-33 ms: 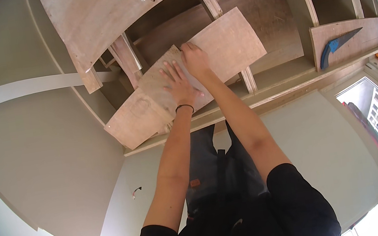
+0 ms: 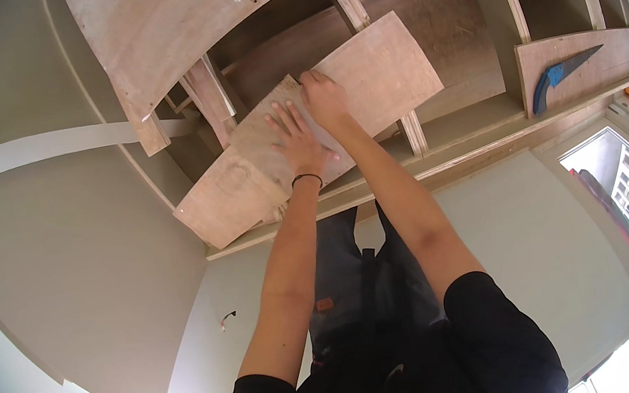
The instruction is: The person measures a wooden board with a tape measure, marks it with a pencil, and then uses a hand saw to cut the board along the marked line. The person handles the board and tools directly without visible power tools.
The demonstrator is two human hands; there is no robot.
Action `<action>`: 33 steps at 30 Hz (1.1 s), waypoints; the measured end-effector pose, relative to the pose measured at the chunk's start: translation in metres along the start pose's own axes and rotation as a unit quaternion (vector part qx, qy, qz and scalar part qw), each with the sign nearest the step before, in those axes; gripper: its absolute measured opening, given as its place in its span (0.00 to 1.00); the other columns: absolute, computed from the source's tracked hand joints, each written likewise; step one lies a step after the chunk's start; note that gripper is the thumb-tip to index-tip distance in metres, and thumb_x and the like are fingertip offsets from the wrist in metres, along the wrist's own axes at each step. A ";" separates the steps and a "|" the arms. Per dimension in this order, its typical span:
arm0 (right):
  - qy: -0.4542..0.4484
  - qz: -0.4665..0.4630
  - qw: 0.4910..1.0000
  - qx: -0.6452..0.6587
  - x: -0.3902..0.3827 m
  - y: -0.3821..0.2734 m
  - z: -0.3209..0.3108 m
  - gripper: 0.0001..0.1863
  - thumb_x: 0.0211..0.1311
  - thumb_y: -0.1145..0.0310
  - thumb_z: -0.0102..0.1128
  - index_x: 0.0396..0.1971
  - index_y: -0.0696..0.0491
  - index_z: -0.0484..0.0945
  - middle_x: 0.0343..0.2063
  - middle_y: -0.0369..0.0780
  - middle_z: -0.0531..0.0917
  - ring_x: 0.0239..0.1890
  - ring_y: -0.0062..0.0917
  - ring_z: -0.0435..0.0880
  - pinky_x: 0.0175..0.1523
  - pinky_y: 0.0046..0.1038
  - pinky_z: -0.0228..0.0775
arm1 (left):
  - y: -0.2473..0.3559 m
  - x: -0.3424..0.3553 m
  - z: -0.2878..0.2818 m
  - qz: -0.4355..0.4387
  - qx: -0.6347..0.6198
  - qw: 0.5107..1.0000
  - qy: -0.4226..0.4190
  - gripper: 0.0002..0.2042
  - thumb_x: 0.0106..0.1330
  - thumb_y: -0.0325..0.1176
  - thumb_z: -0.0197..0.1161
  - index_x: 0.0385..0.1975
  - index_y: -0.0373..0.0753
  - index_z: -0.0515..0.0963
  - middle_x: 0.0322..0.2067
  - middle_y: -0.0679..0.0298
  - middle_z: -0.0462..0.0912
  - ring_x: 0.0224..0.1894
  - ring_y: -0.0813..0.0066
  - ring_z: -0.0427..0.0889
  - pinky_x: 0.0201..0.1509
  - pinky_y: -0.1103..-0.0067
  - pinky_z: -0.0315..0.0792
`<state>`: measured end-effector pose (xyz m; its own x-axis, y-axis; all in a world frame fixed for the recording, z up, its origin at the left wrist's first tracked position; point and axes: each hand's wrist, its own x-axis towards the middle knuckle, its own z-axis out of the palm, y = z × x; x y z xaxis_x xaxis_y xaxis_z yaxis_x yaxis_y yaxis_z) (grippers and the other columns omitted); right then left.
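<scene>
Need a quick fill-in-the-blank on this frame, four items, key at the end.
1. The left hand lies on the wood with its fingers ____.
2. The hand higher in the picture is the ____ one.
3. The dark wristband is on the person's ____ arm.
4. The saw has a ____ handle.

Missing words: spread; right; left; blue.

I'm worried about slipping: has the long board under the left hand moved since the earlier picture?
No. The long board shows no visible shift in any direction against the cabinet's wooden upright below its right part.
</scene>
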<state>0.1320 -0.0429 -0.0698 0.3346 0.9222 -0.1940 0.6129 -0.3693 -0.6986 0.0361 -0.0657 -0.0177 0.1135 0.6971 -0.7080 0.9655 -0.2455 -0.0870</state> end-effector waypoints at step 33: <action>-0.070 0.066 0.995 -0.033 -0.147 0.076 -0.088 0.07 0.59 0.72 0.58 0.36 0.57 0.76 0.36 0.46 0.80 0.41 0.41 0.82 0.42 0.39 0.78 | 0.009 0.003 0.000 -0.010 0.011 1.000 0.014 0.78 0.25 0.52 0.86 0.74 0.38 0.31 0.75 0.49 0.27 0.76 0.43 0.31 0.70 0.48 0.60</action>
<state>0.1924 -0.2170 -0.0340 0.3153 0.8704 -0.3781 0.6168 -0.4908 -0.6154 0.0455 -0.0656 -0.0207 0.0999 0.7202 -0.6866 0.9624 -0.2451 -0.1171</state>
